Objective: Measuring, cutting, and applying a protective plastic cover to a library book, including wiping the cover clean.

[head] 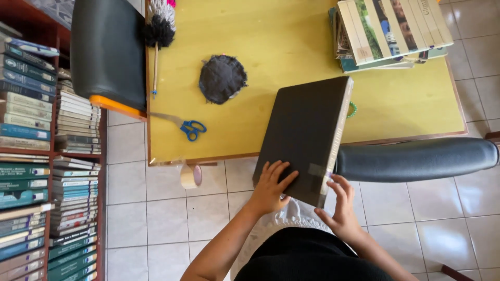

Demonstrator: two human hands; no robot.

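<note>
Head view: both hands, left (272, 186) & right (339, 204), on black book (304, 135) near edge.

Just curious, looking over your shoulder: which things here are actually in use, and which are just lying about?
In use:
large dark book
left hand, flat on its cover
right hand, at its corner

Lying about:
blue scissors
tape roll
dark cloth round
duster
book stack
</note>
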